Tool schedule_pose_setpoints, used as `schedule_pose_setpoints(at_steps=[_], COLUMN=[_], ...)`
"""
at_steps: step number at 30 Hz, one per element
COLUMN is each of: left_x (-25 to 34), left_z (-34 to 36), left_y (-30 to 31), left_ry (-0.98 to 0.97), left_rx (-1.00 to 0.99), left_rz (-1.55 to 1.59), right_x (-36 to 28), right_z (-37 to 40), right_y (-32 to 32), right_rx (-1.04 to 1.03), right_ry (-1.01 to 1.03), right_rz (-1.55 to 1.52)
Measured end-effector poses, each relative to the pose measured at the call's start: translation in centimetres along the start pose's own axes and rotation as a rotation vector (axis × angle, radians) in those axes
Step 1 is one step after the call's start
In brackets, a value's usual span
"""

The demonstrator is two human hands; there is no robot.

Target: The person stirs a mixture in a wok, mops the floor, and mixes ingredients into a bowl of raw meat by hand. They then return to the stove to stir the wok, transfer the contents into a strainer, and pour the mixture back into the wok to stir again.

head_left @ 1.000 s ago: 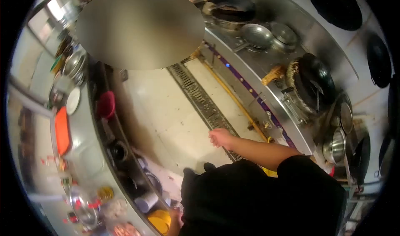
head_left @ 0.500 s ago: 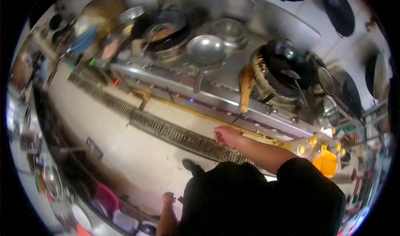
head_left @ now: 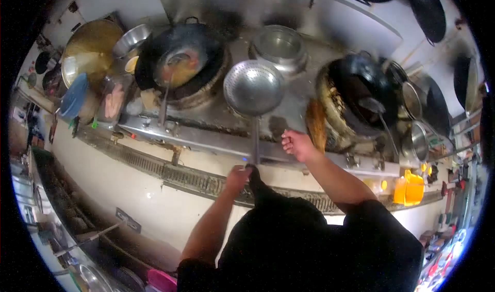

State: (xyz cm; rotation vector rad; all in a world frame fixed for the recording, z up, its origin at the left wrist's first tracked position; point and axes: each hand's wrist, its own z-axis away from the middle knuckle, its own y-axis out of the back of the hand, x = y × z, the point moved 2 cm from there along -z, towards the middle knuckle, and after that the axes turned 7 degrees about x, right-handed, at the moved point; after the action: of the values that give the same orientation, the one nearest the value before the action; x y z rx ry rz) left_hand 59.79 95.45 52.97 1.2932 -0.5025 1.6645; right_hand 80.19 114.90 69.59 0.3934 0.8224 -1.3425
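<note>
My right hand (head_left: 298,145) hovers at the front edge of the stove, its fingers loosely curled with nothing in them. Close beside it stands a wooden wok brush (head_left: 315,124). My left hand (head_left: 238,178) is low in front of the stove, near the lower end of the handle of a perforated strainer (head_left: 253,88); its fingers are blurred. The strainer rests on the stove top, handle toward me. To its left, a black wok (head_left: 211,47) holds reddish and yellow food (head_left: 183,74) and a ladle (head_left: 164,103). Another wok (head_left: 343,70), with a ladle (head_left: 372,105) in it, sits to the right.
A metal pot (head_left: 281,47) stands behind the strainer. At the left are a large golden pan (head_left: 87,47), a blue basket (head_left: 73,97) and a tub of pinkish meat (head_left: 113,101). A yellow jug (head_left: 409,188) stands at the right. A drain grate (head_left: 201,181) crosses the floor.
I have come closer to the stove. My left hand has risen from my side toward the strainer handle, and my right hand has moved up to the stove edge.
</note>
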Motion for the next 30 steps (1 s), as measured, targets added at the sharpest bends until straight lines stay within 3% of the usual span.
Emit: schedule_pose_setpoints(at_steps=[2, 4, 5, 6, 7, 8, 9, 10, 11, 12, 14, 15, 17, 19, 21, 23, 26, 30], left_x=[7.0, 10.0, 5.3, 6.8, 8.3, 6.4, 3.0, 1.4, 3.7, 8.5, 11.8, 11.6, 12.2, 13.7, 14.2, 13.5, 13.8, 12.8], left_z=[0.0, -1.0, -4.2, -4.4, -4.1, -4.3, -4.0, -4.4, -4.4, -3.6, -3.0, -2.4, -2.1, -1.9, -1.8, -2.0, -2.8, -5.2], left_y=[-3.0, -4.4, -4.3, -3.2, -2.2, -1.4, -0.3, 1.1, 2.8, 4.7, 7.2, 8.0, 9.1, 9.7, 10.0, 9.8, 9.6, 8.5], left_ry=[0.283, 0.323, 0.174, 0.218, 0.269, 0.289, 0.22, 0.146, 0.161, 0.242, 0.337, 0.29, 0.245, 0.298, 0.34, 0.307, 0.325, 0.197], left_rx=[-0.201, -0.121, -0.351, -0.343, -0.34, -0.32, -0.189, -0.059, -0.042, -0.097, -0.146, -0.099, -0.044, 0.01, -0.016, 0.038, -0.004, -0.018], left_rz=[0.42, 0.164, -0.144, -0.231, -0.316, -0.31, -0.265, -0.225, -0.228, -0.387, -0.552, -0.498, -0.452, -0.617, -0.575, -0.596, -0.61, -0.456], right_x=[-3.5, -7.8, -9.9, -11.9, -14.0, -16.4, -17.6, -20.0, -21.7, -22.9, -27.4, -27.7, -27.2, -27.1, -26.0, -25.2, -28.0, -29.6], right_z=[-3.6, -6.0, -7.8, -10.2, -13.2, -15.4, -20.7, -23.3, -26.3, -33.2, -32.4, -35.9, -45.9, -48.8, -52.0, -56.5, -45.2, -41.3], right_y=[-2.1, -4.9, -6.2, -6.6, -7.1, -7.3, -5.9, -6.2, -5.4, -3.3, -5.0, -3.9, 0.0, 0.3, 0.6, 0.5, -4.7, -4.8], right_rx=[-0.043, -0.048, -0.028, -0.059, 0.038, 0.056, -0.038, 0.127, 0.077, 0.358, 0.695, 0.681, 0.542, 0.484, 0.437, 0.017, 0.256, 0.423], right_ry=[0.039, 0.038, 0.049, 0.116, 0.117, 0.199, 0.297, 0.388, 0.51, 0.725, 0.989, 0.985, 1.138, 1.15, 1.137, 1.058, 0.875, 0.821], right_rz=[-0.038, -0.003, 0.012, -0.009, -0.013, -0.017, -0.058, 0.055, 0.015, 0.347, 1.113, 1.108, 1.719, 1.785, 1.868, 2.283, 1.911, 1.662])
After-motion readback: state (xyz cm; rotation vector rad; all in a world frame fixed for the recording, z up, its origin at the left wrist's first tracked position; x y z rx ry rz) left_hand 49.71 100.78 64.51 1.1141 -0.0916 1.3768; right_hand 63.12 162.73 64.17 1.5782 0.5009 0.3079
